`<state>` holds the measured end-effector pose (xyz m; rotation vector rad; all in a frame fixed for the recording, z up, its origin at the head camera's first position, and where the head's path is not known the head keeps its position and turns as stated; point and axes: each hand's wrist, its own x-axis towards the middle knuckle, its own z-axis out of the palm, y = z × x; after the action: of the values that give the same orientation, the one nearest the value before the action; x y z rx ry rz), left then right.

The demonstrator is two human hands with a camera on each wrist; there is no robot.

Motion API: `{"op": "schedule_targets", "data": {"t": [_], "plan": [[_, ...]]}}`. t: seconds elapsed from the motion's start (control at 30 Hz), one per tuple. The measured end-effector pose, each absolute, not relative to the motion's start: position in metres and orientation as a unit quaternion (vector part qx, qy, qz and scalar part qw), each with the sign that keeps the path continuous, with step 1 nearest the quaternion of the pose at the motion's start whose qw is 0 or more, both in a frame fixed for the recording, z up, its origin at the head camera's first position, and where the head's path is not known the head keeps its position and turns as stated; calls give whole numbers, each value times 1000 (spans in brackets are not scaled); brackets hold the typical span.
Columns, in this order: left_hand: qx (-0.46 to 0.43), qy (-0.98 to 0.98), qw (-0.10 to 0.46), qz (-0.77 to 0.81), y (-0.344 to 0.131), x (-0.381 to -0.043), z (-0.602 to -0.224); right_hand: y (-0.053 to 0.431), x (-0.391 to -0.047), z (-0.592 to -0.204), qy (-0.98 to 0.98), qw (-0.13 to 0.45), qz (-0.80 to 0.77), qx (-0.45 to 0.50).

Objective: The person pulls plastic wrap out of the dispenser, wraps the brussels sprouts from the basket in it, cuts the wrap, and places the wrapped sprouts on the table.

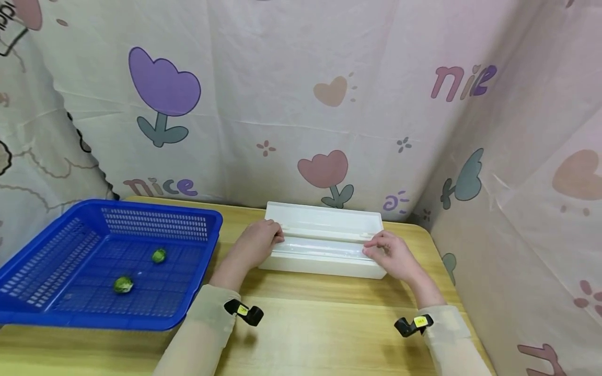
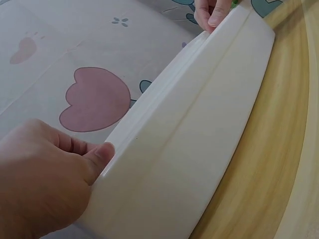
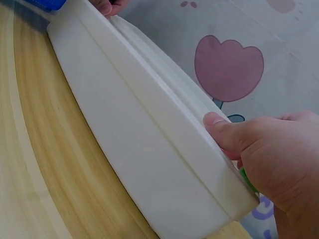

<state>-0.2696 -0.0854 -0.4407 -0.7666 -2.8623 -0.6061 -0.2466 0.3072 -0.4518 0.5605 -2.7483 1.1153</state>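
A long white plastic wrap dispenser (image 1: 324, 265) lies on the table with its lid (image 1: 324, 215) raised at the back. Clear plastic wrap (image 1: 320, 247) stretches along its open top. At the left end, my left hand (image 1: 256, 243) pinches the wrap's edge, its thumb (image 2: 103, 153) by the dispenser's front rim. My right hand (image 1: 392, 254) pinches at the right end between thumb (image 3: 217, 122) and forefinger. In the right wrist view a small green piece (image 3: 247, 180) shows beneath that hand. The dispenser's front wall hides the roll from both wrist views.
To the left stands a blue plastic basket (image 1: 213, 230) with perforated sides, holding two small Brussels sprouts (image 1: 123, 284). Patterned cloth (image 1: 263, 94) hangs behind and to the right of the wooden table (image 1: 310, 334). Each wrist wears a small black camera (image 1: 244, 312).
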Motion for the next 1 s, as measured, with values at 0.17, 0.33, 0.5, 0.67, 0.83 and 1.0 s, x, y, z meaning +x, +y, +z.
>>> {"op": "schedule_targets", "data": {"t": [0.17, 0.33, 0.5, 0.67, 0.83, 1.0], "plan": [[-241, -950, 54, -189, -89, -268, -437, 308, -246, -454, -904, 46, 384, 183], [-260, -941, 46, -209, -93, -267, -431, 310, -246, -450, -907, 43, 373, 191], [-258, -939, 23, -227, -94, -268, -429, 309, -246, -442, -917, 38, 339, 208], [-240, -938, 25, -249, -93, -270, -434, 308, -247, -441, -924, 55, 310, 218], [-237, -939, 46, -246, -90, -273, -439, 307, -248, -445, -919, 73, 306, 235], [-248, -946, 45, -204, -86, -278, -440, 308, -249, -448, -912, 91, 299, 266]]}}
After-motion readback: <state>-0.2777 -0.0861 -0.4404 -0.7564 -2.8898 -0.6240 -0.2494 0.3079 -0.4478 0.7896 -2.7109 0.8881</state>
